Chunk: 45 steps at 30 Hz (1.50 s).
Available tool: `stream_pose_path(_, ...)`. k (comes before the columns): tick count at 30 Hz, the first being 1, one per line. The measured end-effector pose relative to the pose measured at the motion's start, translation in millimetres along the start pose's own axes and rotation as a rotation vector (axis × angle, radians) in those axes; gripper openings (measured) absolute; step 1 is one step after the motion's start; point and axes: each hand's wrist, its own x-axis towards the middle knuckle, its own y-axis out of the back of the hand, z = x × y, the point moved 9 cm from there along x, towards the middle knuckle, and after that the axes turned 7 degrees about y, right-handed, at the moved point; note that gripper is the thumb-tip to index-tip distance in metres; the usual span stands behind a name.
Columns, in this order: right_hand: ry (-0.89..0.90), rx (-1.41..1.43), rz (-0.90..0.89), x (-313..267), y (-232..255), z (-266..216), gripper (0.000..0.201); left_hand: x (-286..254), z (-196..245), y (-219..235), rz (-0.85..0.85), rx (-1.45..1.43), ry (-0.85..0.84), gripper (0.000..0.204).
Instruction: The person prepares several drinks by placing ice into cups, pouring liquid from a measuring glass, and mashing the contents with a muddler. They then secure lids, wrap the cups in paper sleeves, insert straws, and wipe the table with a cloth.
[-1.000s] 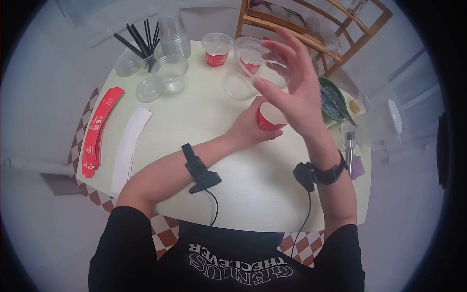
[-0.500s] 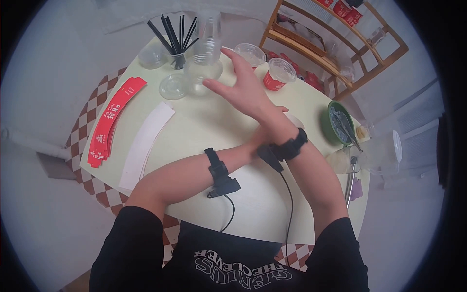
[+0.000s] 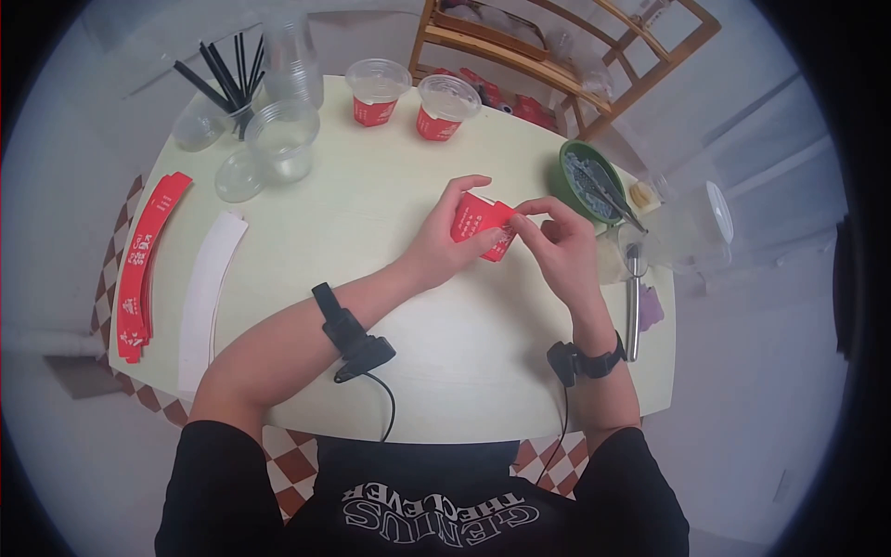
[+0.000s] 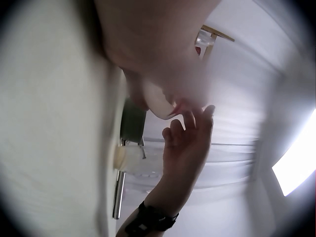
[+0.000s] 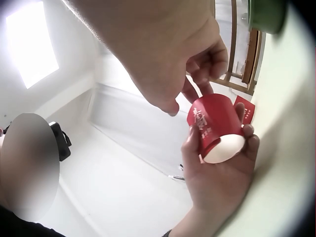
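- Left hand [image 3: 444, 238]: fingers curled round a red paper sleeve [image 3: 477, 219], white characters outward.
- Right hand [image 3: 562, 249]: loosely bent, fingertips at the sleeve's edge.
- Bodyward of both hands: shirt [image 3: 436, 469], lettered "THE CLEVER GENIUS".

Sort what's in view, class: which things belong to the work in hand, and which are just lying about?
Likely part of the job:
red paper sleeve, in the left hand, right hand at its edge
red strips
white strips
red-sleeved cups
stacked clear cups

Seemingly just lying about:
black straws
green bowl
metal tool
wooden rack
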Motion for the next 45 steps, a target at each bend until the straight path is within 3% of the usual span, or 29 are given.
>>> stream_pose_path(1, -0.011, 0.001, 0.014, -1.4, 0.3, 6.4, 0.014, -0.5, 0.2, -1.8, -0.024, -0.019, -0.005, 0.078)
stream_pose_path(3, -0.032, 0.413, 0.045, 0.7, -5.9, 24.7, 0.02, -0.2, 0.6, -7.6, -0.059, -0.011, -0.033, 0.078)
stream_pose_path(6, -0.093, 0.508, -0.036, 3.0, -7.2, 34.8, 0.022, -3.1, 2.7, -13.4, -0.102, 0.059, -0.052, 0.078)
stream_pose_path(11, -0.137, 0.515, 0.007, 3.1, -4.4, 53.9, 0.021, -5.0, -0.6, -16.5, -0.123, 0.08, 0.026, 0.075)
stream_pose_path(16, -0.123, 0.464, 0.038, 0.3, -4.6, 53.5, 0.02, -8.2, 9.0, -18.0, -0.089, 0.335, -0.055, 0.072)
stream_pose_path(20, -0.07, 0.445, 0.026, 0.2, -7.4, 48.8, 0.018, -10.2, 9.3, -22.0, -0.15, 0.37, -0.056, 0.074)
stream_pose_path(25, -0.082, 0.464, 0.058, 1.2, -4.3, 44.5, 0.019, -5.8, 7.3, -17.9, -0.095, 0.409, -0.133, 0.068)
stream_pose_path(28, -0.124, 0.467, 0.015, 1.0, -5.3, 42.4, 0.02, -6.5, 10.1, -17.5, -0.045, 0.579, -0.158, 0.064)
stream_pose_path(33, -0.24, 0.45, -0.281, -7.4, -26.7, 47.1, 0.023, -8.2, 5.9, -22.6, -0.081, 0.638, -0.094, 0.061)
stream_pose_path(39, -0.299, 0.393, -0.451, -13.6, -37.6, 60.4, 0.025, -12.1, 5.0, -26.3, -0.114, 0.714, -0.083, 0.063)
stream_pose_path(43, -0.304, 0.483, -0.407, -12.6, -37.3, 68.5, 0.028, -9.2, 8.3, -25.0, -0.126, 0.769, -0.116, 0.066)
stream_pose_path(45, -0.367, 0.607, -0.283, -11.2, -33.3, 79.5, 0.028, -9.7, 10.9, -23.7, -0.106, 0.779, -0.095, 0.065)
